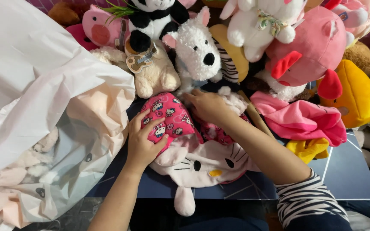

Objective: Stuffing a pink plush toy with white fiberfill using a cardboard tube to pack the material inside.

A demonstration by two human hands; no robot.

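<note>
Lying upside down near the front edge of the dark blue table [347,171]: a white cat plush [202,164] in a pink printed dress, its feet lost in the heap. Left hand [144,143] pressed flat on the dress, fingers spread. Right hand [208,106] curled over the far hem, possibly pinching it; grip unclear. White plastic bag [31,85] at the left edge. White dog plush [198,47] at the back edge.

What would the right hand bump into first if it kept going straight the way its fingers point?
The right hand points up and left across the pink cat-print plush. Going straight on, it would likely meet the white fluffy dog plush first, though depth is hard to judge.
</note>
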